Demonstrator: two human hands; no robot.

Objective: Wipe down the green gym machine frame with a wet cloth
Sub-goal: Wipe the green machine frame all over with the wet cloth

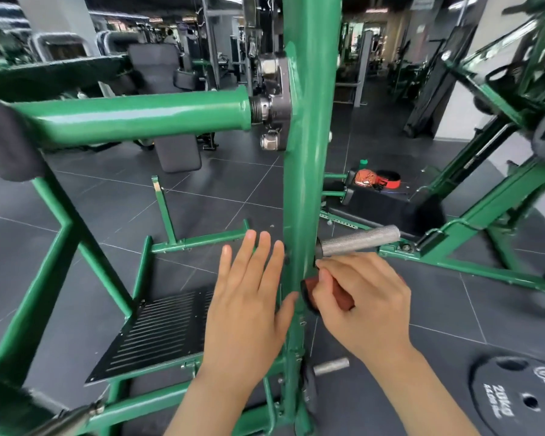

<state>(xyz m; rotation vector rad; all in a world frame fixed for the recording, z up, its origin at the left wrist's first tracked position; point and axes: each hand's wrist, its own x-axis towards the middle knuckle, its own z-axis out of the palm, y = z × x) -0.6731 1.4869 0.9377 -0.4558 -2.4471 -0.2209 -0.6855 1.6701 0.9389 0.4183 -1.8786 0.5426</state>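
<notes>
Beside the green upright [309, 152], left hand [249, 294] lies flat-fingered; right hand [362, 297] grips seemingly a reddish knob [309, 294].

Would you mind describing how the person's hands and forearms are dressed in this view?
Both are bare: the left hand and right hand wear no gloves, rings or watch, and no sleeves show on the forearms up to the frame's lower edge. Fingernails are short and unpainted.

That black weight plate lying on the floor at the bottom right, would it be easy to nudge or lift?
Probably not. The weight plate is marked 20 kg, so it is likely heavy for its size. It lies flat on the floor tiles, so it should neither roll nor tip. Its finish looks smooth, perhaps slippery to grip at the rim.
</notes>
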